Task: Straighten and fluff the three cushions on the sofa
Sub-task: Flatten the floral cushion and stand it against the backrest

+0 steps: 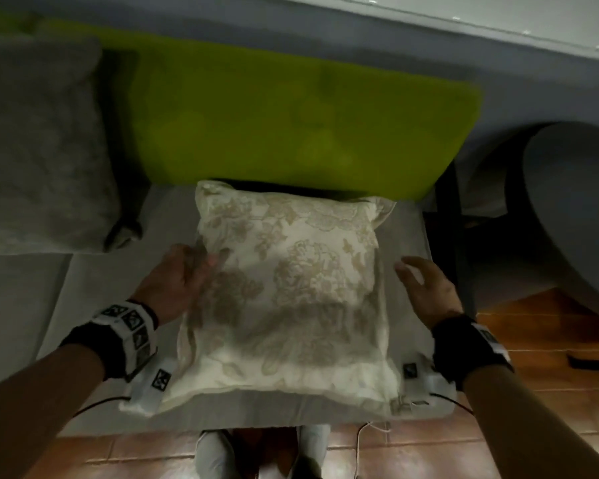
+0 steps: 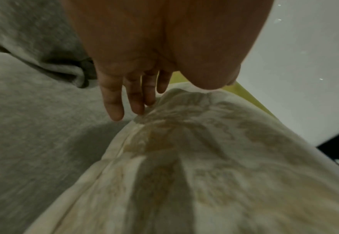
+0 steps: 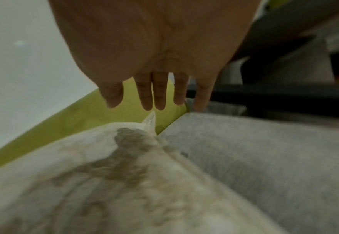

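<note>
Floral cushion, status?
Both hands open: left hand touching floral cushion's left edge, right hand just off its right edge. Cushion flat on seat. Nothing blocking.

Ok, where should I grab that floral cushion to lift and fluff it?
Take the floral cushion by its left and right side edges, one hand from each side. It lies flat on the sofa seat, both sides free, with the left hand and right hand already flanking it.

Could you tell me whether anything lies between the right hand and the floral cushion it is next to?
Nothing visible does. The right hand is open beside the right edge of the floral cushion, with only bare grey sofa seat under it.
</note>
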Demonstrator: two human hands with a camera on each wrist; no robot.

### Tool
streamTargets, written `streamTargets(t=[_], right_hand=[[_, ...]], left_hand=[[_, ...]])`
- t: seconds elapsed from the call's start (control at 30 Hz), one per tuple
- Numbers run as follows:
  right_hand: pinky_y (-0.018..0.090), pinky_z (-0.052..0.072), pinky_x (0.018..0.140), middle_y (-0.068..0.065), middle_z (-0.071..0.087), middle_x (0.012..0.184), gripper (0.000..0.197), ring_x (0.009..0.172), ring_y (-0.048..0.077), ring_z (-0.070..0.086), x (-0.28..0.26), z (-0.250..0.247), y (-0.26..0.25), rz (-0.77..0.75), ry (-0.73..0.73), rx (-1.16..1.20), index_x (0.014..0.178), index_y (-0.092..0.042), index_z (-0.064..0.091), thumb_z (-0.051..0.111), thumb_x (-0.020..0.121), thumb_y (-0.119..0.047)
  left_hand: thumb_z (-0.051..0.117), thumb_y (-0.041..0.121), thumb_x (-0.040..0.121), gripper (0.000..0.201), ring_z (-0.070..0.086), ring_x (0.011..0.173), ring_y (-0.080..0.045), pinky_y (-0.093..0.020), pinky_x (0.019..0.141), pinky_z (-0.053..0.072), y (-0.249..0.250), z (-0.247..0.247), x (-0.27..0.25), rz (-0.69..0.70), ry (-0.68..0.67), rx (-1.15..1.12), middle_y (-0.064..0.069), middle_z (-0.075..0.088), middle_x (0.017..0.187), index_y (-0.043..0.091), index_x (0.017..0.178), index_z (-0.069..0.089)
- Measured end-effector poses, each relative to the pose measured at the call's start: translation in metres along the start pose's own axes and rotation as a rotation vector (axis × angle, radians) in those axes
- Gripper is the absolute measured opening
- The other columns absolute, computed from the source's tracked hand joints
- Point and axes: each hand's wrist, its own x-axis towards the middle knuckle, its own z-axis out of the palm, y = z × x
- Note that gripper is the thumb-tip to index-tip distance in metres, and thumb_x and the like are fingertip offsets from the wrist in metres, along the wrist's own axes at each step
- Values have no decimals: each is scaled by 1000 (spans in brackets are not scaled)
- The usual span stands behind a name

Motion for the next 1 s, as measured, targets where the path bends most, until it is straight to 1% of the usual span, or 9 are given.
streamTargets(t=[0.1, 0.17, 0.23, 0.37, 0.53, 0.6, 0.73, 0.9, 1.0], right_hand=[[48, 36, 116, 5, 31, 164, 124, 147, 30, 35, 10, 22, -21, 184, -107, 209, 159, -28, 27, 60, 58, -94], [48, 33, 119, 4, 21, 168, 139, 150, 29, 30, 9, 40, -14, 290, -159, 349, 163, -25, 7, 69, 56, -88], [44, 34, 118, 2, 22, 168, 140, 149, 26, 33, 5, 57, 2, 387, -232, 496, 163, -24, 2, 73, 58, -84], [36, 36, 113, -1, 43, 158, 117, 133, 20, 48, -3, 65, 21, 423, -338, 556, 158, -19, 31, 67, 68, -85], [42, 42, 113, -7, 65, 133, 104, 119, 18, 62, -5, 25, 17, 370, -330, 502, 137, -25, 59, 64, 60, -94], [44, 40, 114, -5, 65, 133, 98, 118, 20, 61, -2, -8, 7, 330, -294, 475, 136, -28, 60, 58, 64, -95], [49, 36, 117, 4, 53, 149, 100, 134, 30, 51, 19, -61, -5, 214, -158, 451, 151, -33, 45, 49, 71, -93], [31, 46, 91, -3, 53, 134, 111, 113, 19, 54, 47, -97, -26, -26, -76, 520, 155, -30, 28, 69, 66, -83], [13, 43, 77, -8, 48, 130, 139, 115, 13, 50, 65, -100, -30, -153, -50, 484, 155, -26, 18, 75, 43, -84]], left_hand=[[35, 98, 62, 127, 40, 142, -31, -46, 116, 34, 3, 7, 21, -111, -67, -37, -10, 32, 161, 17, 158, 12], [35, 98, 52, 140, 31, 147, -30, -41, 119, 27, 8, 12, 23, -177, -116, -85, -6, 24, 165, 16, 160, 3], [34, 101, 49, 142, 36, 145, -31, -40, 118, 27, 13, 20, 20, -208, -115, -142, -7, 31, 162, 14, 159, 14], [43, 85, 76, 106, 43, 138, -32, -37, 111, 31, 18, 33, 12, -219, -63, -193, -10, 44, 153, 12, 153, 34], [52, 99, 51, 116, 62, 116, -21, -43, 109, 44, 48, 29, 8, -122, -126, -335, 2, 66, 129, 25, 140, 54], [57, 95, 51, 102, 65, 107, -10, -35, 105, 44, 80, 26, 6, -36, -142, -373, 12, 71, 115, 29, 128, 60], [65, 51, 89, 24, 64, 92, 16, -30, 102, 46, 137, 22, 6, 135, -117, -415, 37, 70, 94, 42, 111, 58], [74, 52, 80, 72, 54, 115, 12, -30, 105, 42, 181, 8, 24, 282, -89, -509, 28, 54, 133, 46, 140, 35], [82, 51, 71, 90, 55, 113, 11, -31, 105, 46, 194, 7, 32, 355, -61, -525, 29, 53, 132, 43, 143, 30]])
